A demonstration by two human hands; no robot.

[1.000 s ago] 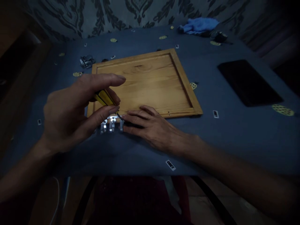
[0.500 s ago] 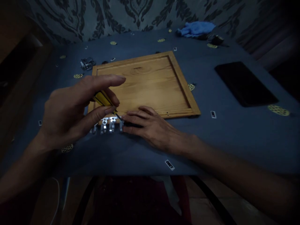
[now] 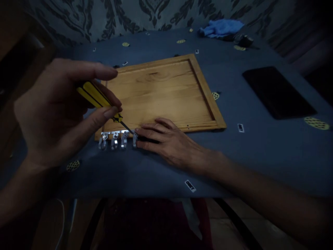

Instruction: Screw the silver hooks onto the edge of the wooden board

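Observation:
My left hand (image 3: 65, 104) is closed around the yellow and black handle of a screwdriver (image 3: 97, 99). Its thin shaft slants down to the right, and the tip meets the rightmost metal hook (image 3: 134, 139). My right hand (image 3: 173, 147) rests along the near edge of a framed wooden board (image 3: 161, 93), its fingertips holding that same hook from the right. Left of it, several more silver hooks (image 3: 114, 140) sit in a row on the board's near edge, curving out over the cloth. The end of the screwdriver tip is partly hidden by my right fingertips.
A dark flat tablet-like slab (image 3: 279, 92) lies on the right of the blue tablecloth (image 3: 161, 177). At the back right is a blue cloth (image 3: 221, 28) with a dark object (image 3: 243, 40) beside it. A patterned wall or backrest (image 3: 140, 15) stands behind.
My left hand has shifted left and up along the screwdriver, showing more of the handle and the leftmost hook. The tip stays at the rightmost hook, and my right hand holds its place.

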